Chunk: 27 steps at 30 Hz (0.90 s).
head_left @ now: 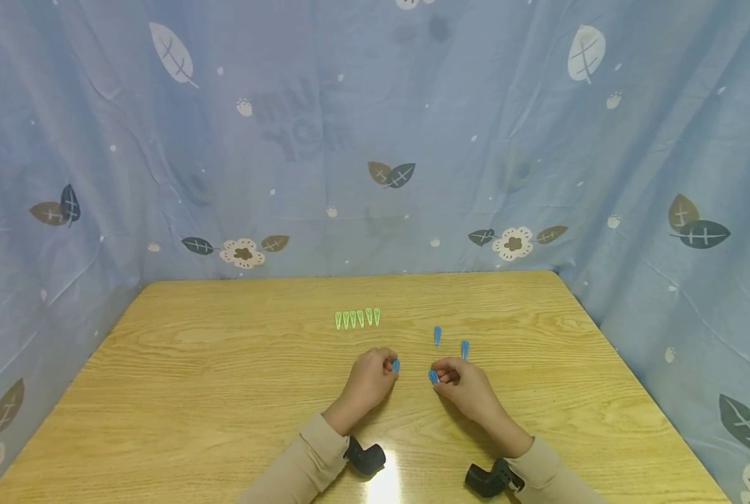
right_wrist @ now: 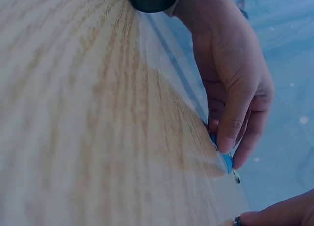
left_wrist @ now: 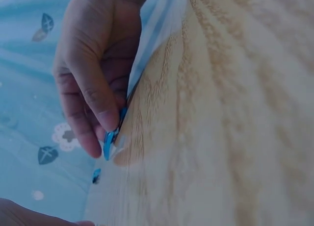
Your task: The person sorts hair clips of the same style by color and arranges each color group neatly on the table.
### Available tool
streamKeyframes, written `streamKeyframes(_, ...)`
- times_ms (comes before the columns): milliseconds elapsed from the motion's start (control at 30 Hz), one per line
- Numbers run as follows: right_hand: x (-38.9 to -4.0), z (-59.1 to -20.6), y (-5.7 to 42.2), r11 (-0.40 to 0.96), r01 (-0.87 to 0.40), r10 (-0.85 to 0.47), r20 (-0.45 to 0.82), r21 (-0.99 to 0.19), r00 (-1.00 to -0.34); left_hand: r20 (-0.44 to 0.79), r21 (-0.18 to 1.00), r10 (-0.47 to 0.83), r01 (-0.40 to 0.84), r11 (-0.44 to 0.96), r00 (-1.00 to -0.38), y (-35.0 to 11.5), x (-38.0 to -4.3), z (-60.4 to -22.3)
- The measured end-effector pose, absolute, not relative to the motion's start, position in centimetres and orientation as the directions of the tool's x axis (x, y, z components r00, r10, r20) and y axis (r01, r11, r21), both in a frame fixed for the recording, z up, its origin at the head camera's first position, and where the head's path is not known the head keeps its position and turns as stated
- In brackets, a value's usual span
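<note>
Your wood-grain table [head_left: 192, 392] carries six green clips [head_left: 352, 319], 12 o'clock of centre; two blue clips [head_left: 438, 336], 2 o'clock.

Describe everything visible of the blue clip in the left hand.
The blue clip looks slim and glossy; material, and whether it is snapped shut, cannot be told. The left hand pinches it, covering part. It is at or just above the tabletop, below and right of the green clips in the head view.
</note>
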State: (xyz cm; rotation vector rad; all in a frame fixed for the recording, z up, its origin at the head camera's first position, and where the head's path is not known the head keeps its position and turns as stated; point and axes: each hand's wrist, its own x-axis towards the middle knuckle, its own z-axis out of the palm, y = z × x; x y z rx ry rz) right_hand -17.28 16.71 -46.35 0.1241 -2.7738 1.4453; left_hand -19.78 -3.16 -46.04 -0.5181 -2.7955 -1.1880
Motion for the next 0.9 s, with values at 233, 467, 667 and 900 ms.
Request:
streamKeyframes(233, -17.2, -46.1, 16.7, 0.582, -0.077, -0.063, 0.050, -0.810, -0.997, 0.167, 0.723, 0.290, 0.317, 0.614, -0.942, -3.5, -19.8, -46.1)
streamKeyframes(467, -17.1, -45.9, 16.8, 0.595, -0.081, -0.077, 0.044, -0.800, -0.996, 0.109, 0.827, 0.319, 0.264, 0.497, -0.941, -4.2, -20.5, -46.5)
streamKeyframes(667, -17.0, -45.7, 16.9, 0.603, -0.085, -0.092, 0.037, -0.793, -0.995, 0.061, 0.884, 0.364, 0.220, 0.413, -0.929, -4.8, -20.9, -46.4)
streamKeyframes(900, -17.1, -45.7, 17.0, 0.601, -0.091, -0.104, 0.035, -0.794, -0.994, 0.051, 0.890, 0.353, 0.203, 0.408, -0.934, -5.6, -21.3, -46.2)
